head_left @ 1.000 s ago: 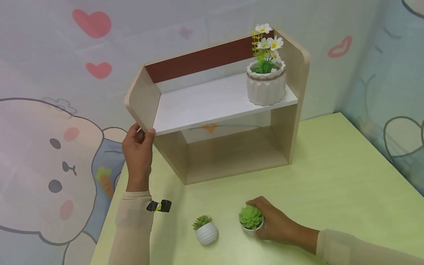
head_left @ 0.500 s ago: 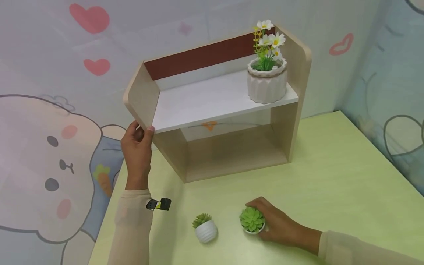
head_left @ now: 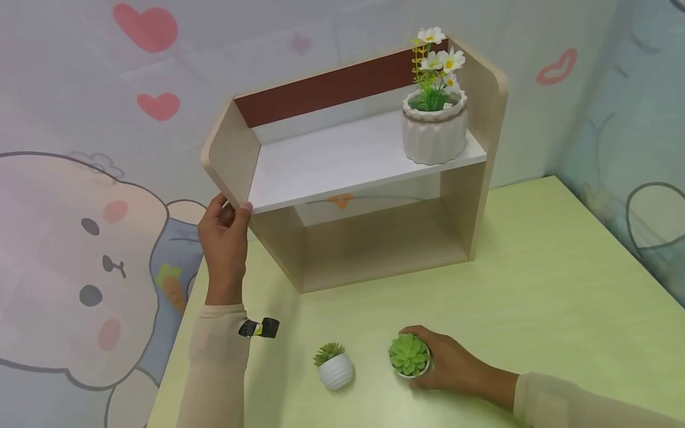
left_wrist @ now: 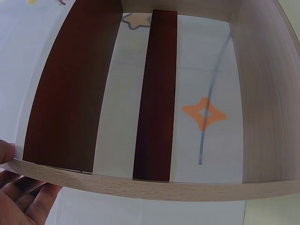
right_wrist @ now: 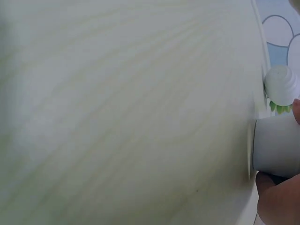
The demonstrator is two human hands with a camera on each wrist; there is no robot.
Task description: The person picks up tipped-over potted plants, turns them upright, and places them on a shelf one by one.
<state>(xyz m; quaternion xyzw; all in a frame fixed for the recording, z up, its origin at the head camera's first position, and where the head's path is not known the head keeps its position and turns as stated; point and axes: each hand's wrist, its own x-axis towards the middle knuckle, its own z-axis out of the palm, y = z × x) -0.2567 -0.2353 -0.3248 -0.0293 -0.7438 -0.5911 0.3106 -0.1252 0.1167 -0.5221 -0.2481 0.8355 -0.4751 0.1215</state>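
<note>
My left hand [head_left: 225, 249] grips the front edge of the left side panel of a small wooden desktop shelf [head_left: 369, 238], thumb in front and fingers behind. In the left wrist view, fingers [left_wrist: 40, 201] curl at that panel's edge. My right hand [head_left: 449, 362] curls round a small potted succulent [head_left: 409, 355], its bright green rosette facing up. In the right wrist view the white pot [right_wrist: 277, 146] has its base at the tabletop, thumb on one side. To its left, a second succulent in a ribbed white pot [head_left: 336, 373] lies tipped over.
A white fluted pot with daisies [head_left: 434, 134] stands at the right end of the shelf's white upper board [head_left: 321, 166]. The light green table [head_left: 562, 285] extends right of the shelf. A printed cartoon curtain [head_left: 342, 35] hangs behind.
The succulent's pot has straightened slightly, its rosette now facing up more, and my right fingers have shifted a little around it. My left hand keeps its place; the head view has moved slightly.
</note>
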